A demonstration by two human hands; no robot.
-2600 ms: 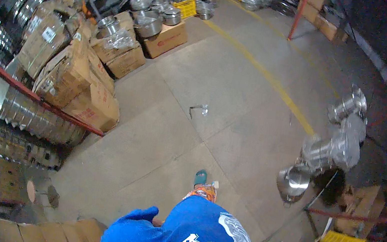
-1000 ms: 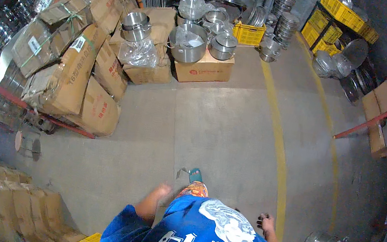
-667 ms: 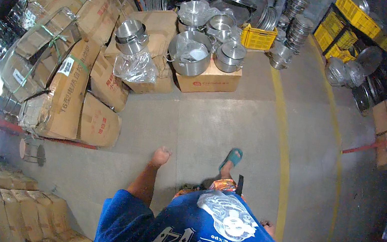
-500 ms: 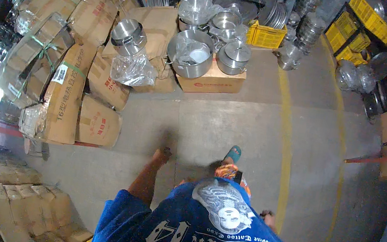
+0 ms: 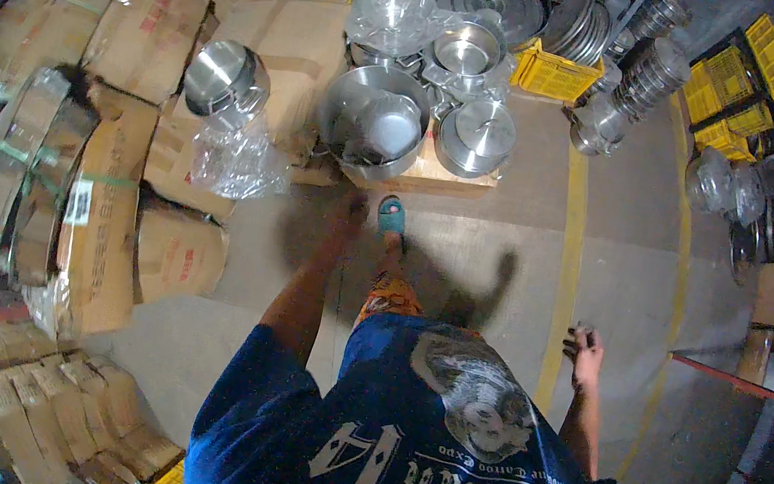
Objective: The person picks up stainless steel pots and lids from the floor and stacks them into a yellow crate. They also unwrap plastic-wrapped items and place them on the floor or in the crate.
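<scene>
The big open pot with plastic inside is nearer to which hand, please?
The left hand is nearer, just below the pot in the picture. The right hand is farther off, lower down and well to the right.

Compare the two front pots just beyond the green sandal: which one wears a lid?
The smaller pot on the right: a handled lid covers it. The wider pot to its left is open.
</scene>
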